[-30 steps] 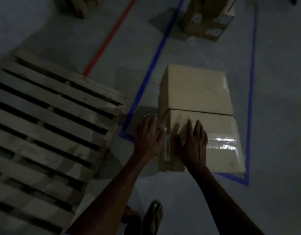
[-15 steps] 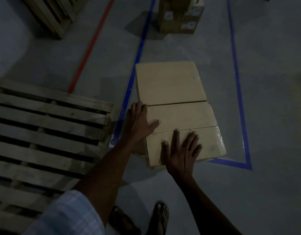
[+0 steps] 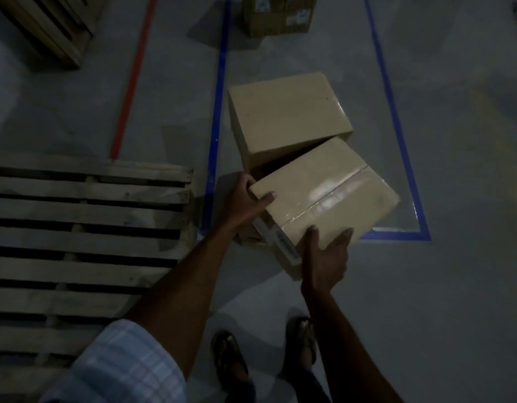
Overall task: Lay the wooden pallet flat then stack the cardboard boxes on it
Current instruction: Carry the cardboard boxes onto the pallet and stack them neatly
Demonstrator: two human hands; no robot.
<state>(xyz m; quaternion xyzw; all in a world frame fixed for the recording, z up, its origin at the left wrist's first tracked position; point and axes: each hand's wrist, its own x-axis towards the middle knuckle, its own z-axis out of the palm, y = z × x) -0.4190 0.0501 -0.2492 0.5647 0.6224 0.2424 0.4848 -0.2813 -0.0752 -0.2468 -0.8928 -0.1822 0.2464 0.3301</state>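
A wooden pallet (image 3: 85,228) lies flat on the floor at the left. Two tan cardboard boxes sit inside a blue taped rectangle. The near box (image 3: 327,205), taped along its top seam, is lifted and turned at an angle. My left hand (image 3: 245,202) grips its left corner, thumb on top. My right hand (image 3: 324,257) holds its near edge from below, fingers curled over the top. The far box (image 3: 286,112) rests on the floor just behind it.
Another labelled carton (image 3: 277,16) stands at the top centre. A second pallet (image 3: 47,27) lies at the top left. Red tape (image 3: 132,80) and blue tape (image 3: 219,91) lines cross the grey floor. My sandalled feet (image 3: 263,362) are below the box.
Both hands went from resting flat on the near box to gripping it. The box has lifted, twisted and pulled away from the far box.
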